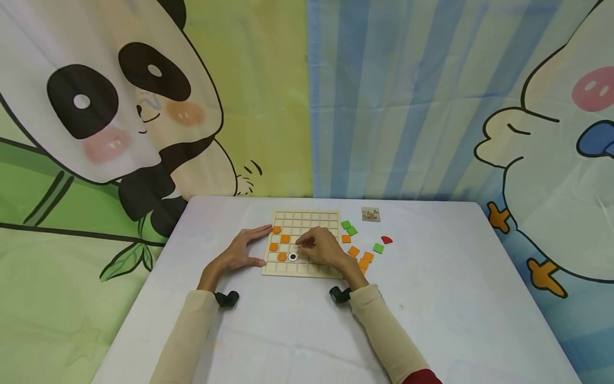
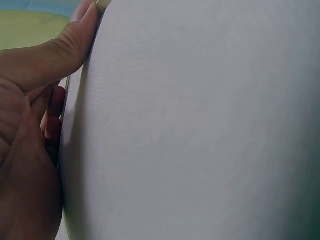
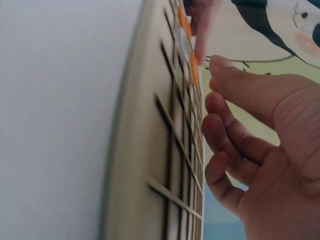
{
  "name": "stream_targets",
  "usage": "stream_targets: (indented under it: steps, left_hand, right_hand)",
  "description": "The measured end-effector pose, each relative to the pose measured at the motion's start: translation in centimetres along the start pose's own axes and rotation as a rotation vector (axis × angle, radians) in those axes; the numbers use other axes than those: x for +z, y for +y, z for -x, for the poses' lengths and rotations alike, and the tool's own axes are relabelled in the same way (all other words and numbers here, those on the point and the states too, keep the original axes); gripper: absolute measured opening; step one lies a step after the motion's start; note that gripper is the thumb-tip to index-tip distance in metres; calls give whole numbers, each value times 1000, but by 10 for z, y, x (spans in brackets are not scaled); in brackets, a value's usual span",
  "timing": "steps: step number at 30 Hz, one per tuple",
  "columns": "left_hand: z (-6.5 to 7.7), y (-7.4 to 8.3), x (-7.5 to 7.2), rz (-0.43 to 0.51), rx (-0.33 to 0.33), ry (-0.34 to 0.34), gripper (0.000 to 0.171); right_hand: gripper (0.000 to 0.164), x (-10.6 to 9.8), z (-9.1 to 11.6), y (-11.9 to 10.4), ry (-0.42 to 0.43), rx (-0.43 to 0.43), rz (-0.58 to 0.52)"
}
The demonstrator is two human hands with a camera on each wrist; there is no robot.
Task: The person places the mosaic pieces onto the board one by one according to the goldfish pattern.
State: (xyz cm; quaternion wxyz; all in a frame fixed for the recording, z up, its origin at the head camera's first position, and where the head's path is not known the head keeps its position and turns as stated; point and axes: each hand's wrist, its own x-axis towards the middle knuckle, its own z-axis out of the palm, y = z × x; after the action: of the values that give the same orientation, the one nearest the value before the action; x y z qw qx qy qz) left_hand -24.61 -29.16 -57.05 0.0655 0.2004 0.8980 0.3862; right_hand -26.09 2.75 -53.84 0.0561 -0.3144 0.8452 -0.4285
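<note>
A pale wooden grid board (image 1: 316, 271) lies on the white table. My left hand (image 1: 235, 253) rests at its left side, thumb and fingers stretched apart, with fingertips right at the edge. Over the middle of the board is my right hand (image 1: 322, 247), thumb and curled index finger drawn close together. Whether a small piece is between those fingertips I cannot tell. Just below them sits a white disc with a black centre (image 1: 293, 257). Three orange discs (image 1: 274, 247) and an orange square (image 1: 285, 239) occupy cells on the left part of the grid.
Loose orange squares (image 1: 353, 251) and green squares (image 1: 378, 248) are scattered right of the board, near a red wedge-shaped piece (image 1: 386, 240). A small patterned card (image 1: 371, 214) lies behind them. Cartoon-printed curtains (image 1: 384, 106) hang beyond the table's far edge.
</note>
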Motion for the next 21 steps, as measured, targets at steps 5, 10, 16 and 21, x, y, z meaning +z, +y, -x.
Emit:
stream_targets:
  steps: [5,10,16,21]
  left_hand:
    - [0,4,0,-10,-1,0,106]
    - [-1,4,1,-5,1,-3,106]
    - [-1,3,-1,-8,-1,3,107]
    - [0,3,-1,1,-5,0,107]
  right_hand:
    - [21,11,0,-4,-82,8,51]
    - [16,17,1,-9,-80,-33,210]
    - [10,20,3,-13,-69,-186,413]
    - [15,18,0,-15,-67,-132,404]
